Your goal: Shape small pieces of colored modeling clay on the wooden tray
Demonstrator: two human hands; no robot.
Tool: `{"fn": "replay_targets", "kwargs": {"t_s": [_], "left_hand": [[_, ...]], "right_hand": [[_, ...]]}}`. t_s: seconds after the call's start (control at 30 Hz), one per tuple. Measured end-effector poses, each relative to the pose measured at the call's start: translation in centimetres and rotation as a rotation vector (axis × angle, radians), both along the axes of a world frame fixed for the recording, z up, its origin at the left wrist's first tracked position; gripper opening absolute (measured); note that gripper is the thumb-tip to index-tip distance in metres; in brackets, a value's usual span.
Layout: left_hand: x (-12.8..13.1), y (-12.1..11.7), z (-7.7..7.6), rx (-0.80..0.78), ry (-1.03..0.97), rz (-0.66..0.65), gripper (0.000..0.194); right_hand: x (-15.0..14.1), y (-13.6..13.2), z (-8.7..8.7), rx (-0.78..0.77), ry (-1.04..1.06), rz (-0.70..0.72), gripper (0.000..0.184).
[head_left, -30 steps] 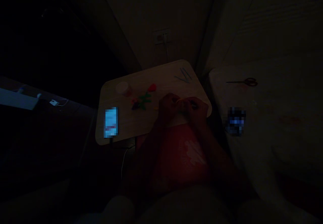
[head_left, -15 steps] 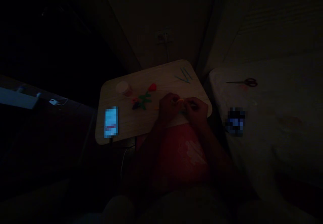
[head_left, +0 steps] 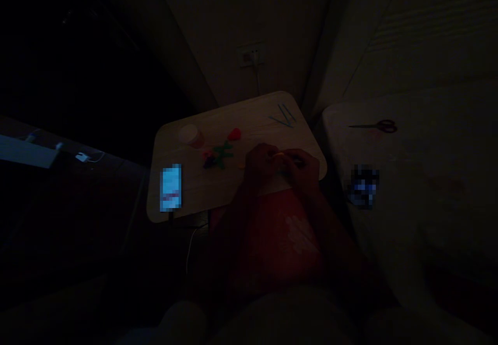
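Orange piece (head_left: 279, 154) is being pinched by left hand (head_left: 260, 159) and right hand (head_left: 305, 166)! It's being held over the tabletop (head_left: 254, 114).

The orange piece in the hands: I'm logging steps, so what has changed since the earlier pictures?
No clear move shows: the left hand and right hand still hold the orange piece; finger shifts are too dark to tell. Nothing was visibly released. The red piece, green piece and scissors stayed put.

From the head, on the near side, one camera is facing forward and down, looking over the nearby table (head_left: 206, 187) to the far wall (head_left: 288, 33).
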State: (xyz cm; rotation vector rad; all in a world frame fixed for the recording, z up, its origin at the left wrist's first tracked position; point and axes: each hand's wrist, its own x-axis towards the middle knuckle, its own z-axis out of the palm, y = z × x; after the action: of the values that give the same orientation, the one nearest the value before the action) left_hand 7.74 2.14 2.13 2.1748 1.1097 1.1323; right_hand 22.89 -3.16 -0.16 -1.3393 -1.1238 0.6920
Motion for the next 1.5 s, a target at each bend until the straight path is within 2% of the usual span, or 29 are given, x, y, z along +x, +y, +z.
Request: {"fn": "replay_targets", "kwargs": {"t_s": [0.17,0.33,0.53,0.67,0.77,0.87,1.03,1.1,1.27,1.37,1.5], "left_hand": [[0.1,0.1,-0.1,0.02,0.011,0.005,0.008],[0.0,0.2,0.2,0.018,0.049,0.0,0.005],[0.1,0.9,0.8,0.077,0.221,-0.009,0.005],[0.9,0.9,1.4,0.069,0.36,-0.015,0.015],[1.2,0.8,1.4,0.06,0.386,-0.029,0.032],[0.9,0.9,1.0,0.059,0.327,-0.078,0.049],[0.2,0.8,0.4,0.06,0.05,-0.188,0.05],[-0.1,0.8,0.5,0.047,0.008,-0.136,0.049],[-0.2,1.8,-0.1,0.025,0.069,0.136,0.042],[0.8,2.6,-1.0,-0.001,0.189,0.213,0.022],[2.2,3.0,-1.7,-0.053,0.285,0.201,0.019]], "right_hand": [[0.1,0.1,-0.4,-0.01,0.002,0.018,0.027],[0.3,0.1,0.0,0.006,0.068,0.059,0.024],[1.1,0.3,0.3,0.001,-0.032,-0.097,0.026],[1.7,0.5,-0.1,-0.006,-0.075,-0.105,0.025],[1.8,0.5,-0.1,-0.007,-0.065,-0.106,0.024],[1.8,0.5,0.0,-0.033,-0.051,-0.126,0.023],[2.1,0.6,0.0,-0.022,-0.044,-0.12,0.022],[2.1,0.8,-0.1,-0.018,-0.04,-0.115,0.022],[2.4,1.1,-0.3,-0.019,-0.023,-0.156,0.022],[3.0,1.3,-0.4,-0.016,-0.12,-0.141,0.024],[3.9,1.5,-0.3,-0.037,-0.371,-0.101,0.026]]}}
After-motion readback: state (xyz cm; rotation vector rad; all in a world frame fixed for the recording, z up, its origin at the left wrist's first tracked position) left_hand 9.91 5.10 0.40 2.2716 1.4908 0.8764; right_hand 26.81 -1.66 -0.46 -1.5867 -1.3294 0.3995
